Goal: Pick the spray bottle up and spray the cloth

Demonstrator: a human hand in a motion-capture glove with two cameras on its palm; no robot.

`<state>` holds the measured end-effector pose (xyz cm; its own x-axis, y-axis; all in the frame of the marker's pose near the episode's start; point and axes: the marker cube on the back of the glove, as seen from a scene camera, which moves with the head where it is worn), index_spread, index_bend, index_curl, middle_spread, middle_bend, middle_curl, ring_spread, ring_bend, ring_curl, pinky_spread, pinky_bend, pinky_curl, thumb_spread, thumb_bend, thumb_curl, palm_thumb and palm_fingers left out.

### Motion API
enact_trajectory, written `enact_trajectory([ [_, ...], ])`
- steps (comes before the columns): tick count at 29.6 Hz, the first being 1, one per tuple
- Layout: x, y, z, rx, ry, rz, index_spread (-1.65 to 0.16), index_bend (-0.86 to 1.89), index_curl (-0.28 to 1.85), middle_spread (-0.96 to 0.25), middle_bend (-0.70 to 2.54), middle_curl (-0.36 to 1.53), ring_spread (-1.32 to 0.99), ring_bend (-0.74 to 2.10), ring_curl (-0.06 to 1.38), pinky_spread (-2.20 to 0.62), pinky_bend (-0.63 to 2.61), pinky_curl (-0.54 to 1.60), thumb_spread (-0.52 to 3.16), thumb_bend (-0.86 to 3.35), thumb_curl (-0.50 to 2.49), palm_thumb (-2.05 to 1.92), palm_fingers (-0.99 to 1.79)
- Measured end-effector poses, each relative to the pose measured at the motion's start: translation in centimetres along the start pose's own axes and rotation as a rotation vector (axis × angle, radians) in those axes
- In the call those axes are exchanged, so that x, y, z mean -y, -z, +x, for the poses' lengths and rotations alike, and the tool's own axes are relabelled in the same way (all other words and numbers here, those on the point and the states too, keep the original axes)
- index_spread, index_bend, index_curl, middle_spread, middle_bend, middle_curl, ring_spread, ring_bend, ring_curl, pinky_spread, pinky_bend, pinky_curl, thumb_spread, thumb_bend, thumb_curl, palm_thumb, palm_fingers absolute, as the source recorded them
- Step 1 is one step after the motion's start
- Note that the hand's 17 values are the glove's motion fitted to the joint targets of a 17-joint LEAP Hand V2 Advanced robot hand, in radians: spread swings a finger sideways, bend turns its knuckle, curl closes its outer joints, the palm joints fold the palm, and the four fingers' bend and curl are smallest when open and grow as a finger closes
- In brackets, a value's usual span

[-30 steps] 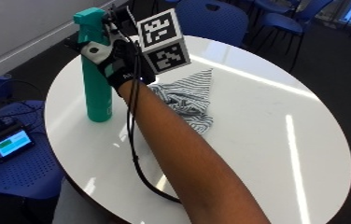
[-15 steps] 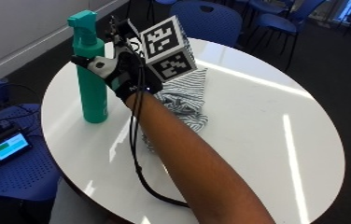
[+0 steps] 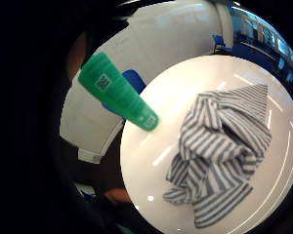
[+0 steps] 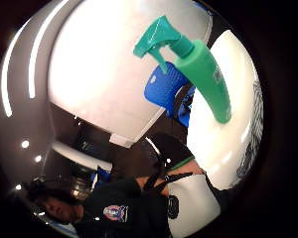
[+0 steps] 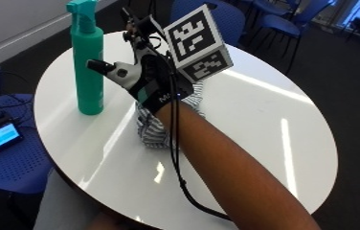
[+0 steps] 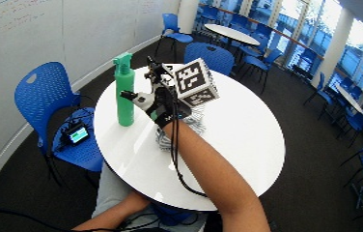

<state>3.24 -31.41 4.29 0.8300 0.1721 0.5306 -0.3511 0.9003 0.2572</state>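
Pulling off: right hand [image 5: 143,79] now clear of spray bottle [image 5: 88,60], over cloth [image 5: 151,132]; fingers spread, holding nothing.

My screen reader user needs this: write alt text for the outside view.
A gloved right hand hovers beside an upright green spray bottle on a round white table, not touching it. A crumpled striped cloth lies under the wrist.

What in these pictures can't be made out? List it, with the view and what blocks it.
- Striped cloth: in both outside views the gloved right hand and forearm cover most of it.
- The hand's fingers: hidden behind the glove hardware in both outside views; neither palm view shows them.
- Labels on the green spray bottle: too small to read in any view.
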Motion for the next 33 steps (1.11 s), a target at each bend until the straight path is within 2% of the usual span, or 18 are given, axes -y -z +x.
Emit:
enact_trajectory([
  [18,-9.8,0.3,-9.1,-0.132,0.349,-0.351,-0.45,0.16,0.26,-0.07,0.18,0.34,-0.07,0.33,0.31,0.22,0.3,0.34,0.99,-0.04,0.32,0.43,0.24],
  [33,-16.3,0.0,-10.9,-0.175,0.471,-0.485,-0.46,0.17,0.27,-0.07,0.19,0.33,-0.05,0.3,0.3,0.22,0.27,0.34,1.01,-0.03,0.31,0.42,0.27],
])
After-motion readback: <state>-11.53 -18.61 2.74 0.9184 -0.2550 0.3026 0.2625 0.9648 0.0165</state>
